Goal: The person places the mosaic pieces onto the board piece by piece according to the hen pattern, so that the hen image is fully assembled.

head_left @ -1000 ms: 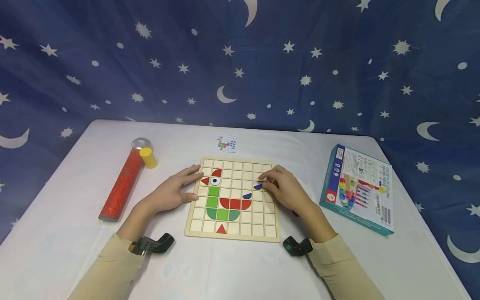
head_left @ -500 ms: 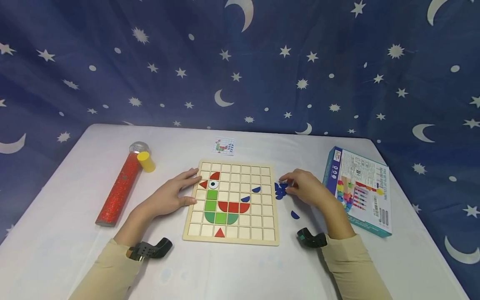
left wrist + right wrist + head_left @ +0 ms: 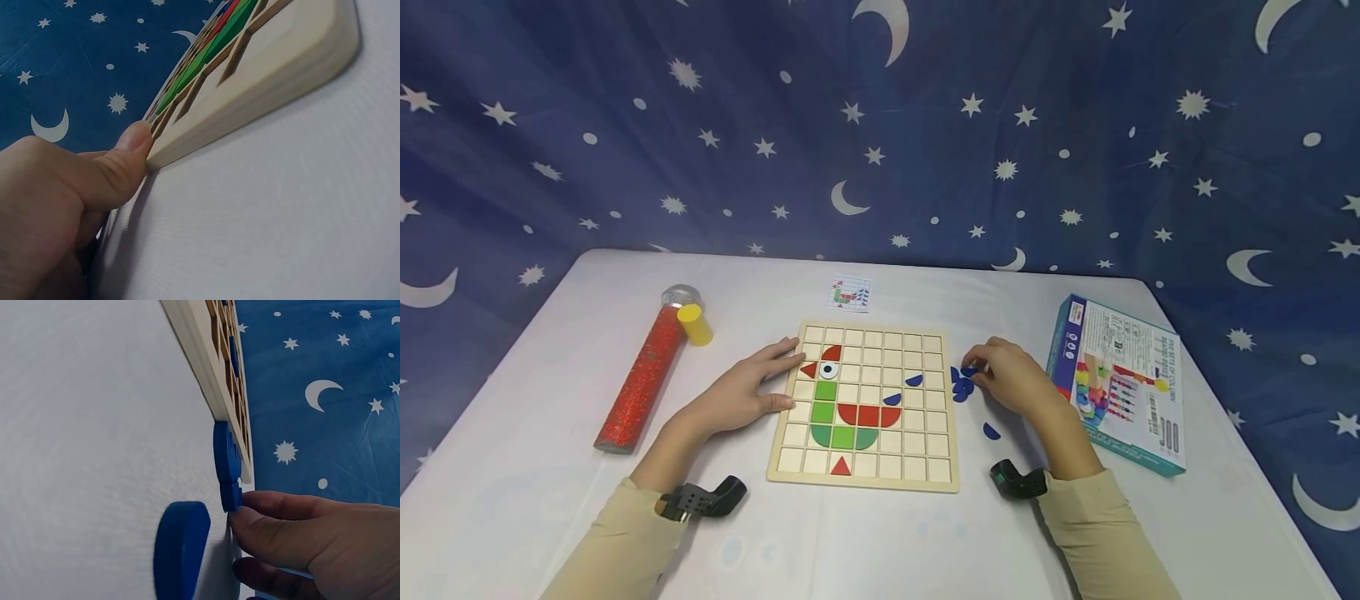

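Observation:
A wooden grid board [image 3: 863,483] lies mid-table, with a bird figure of red, green and blue flat pieces and a round eye tile [image 3: 828,370] set in its cells. My left hand [image 3: 747,390] rests at the board's left edge, its thumb [image 3: 134,139] touching the side. Beyond the right edge lies a small pile of blue half-circle pieces [image 3: 960,390]. My right hand [image 3: 1011,375] pinches one blue half-circle piece [image 3: 969,372] at the pile between thumb and fingertips. Nearer me sits a single loose blue piece [image 3: 992,431], large in the right wrist view.
A small picture card [image 3: 849,294] of a coloured bird lies behind the board. On the left are a red glittery tube [image 3: 643,375] with a silver top and a yellow cylinder [image 3: 695,324]. A boxed toy set [image 3: 1120,383] lies at the right.
My right hand has moved right, from a blue piece on the board's right part to the blue pile beside the board. The left hand has stayed at the board's edge.

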{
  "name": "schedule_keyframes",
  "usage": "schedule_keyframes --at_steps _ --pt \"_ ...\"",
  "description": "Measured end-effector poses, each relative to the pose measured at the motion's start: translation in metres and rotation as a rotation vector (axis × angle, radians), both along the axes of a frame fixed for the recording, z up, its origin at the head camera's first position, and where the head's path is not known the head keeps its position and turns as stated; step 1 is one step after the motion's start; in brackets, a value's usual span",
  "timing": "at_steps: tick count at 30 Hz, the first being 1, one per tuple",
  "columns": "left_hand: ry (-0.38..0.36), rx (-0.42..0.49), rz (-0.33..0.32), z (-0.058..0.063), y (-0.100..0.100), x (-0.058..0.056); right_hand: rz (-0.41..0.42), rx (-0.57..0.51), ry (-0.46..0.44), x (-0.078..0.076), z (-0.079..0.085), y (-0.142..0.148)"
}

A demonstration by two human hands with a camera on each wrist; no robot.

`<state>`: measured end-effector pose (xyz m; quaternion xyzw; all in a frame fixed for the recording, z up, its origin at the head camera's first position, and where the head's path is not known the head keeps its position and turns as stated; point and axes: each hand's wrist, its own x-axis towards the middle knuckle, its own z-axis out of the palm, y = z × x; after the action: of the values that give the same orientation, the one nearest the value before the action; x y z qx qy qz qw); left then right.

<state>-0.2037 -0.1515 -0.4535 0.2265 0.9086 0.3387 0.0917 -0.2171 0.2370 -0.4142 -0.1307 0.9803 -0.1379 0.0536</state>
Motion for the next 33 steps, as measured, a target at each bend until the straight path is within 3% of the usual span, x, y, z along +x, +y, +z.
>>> schedule_keyframes --at_steps 7,22,33 --pt "0.007 -0.006 -0.002 0.0 0.002 -0.001 -0.036 0.004 0.0 -0.001 -0.001 0.0" --pt "0.01 -0.018 -0.001 -0.001 0.001 -0.001 -0.029 0.02 0.056 -0.001 0.001 0.002" --pt "-0.003 -0.002 -0.001 0.001 0.001 0.0 0.169 -0.06 0.058 0.008 0.01 -0.022"
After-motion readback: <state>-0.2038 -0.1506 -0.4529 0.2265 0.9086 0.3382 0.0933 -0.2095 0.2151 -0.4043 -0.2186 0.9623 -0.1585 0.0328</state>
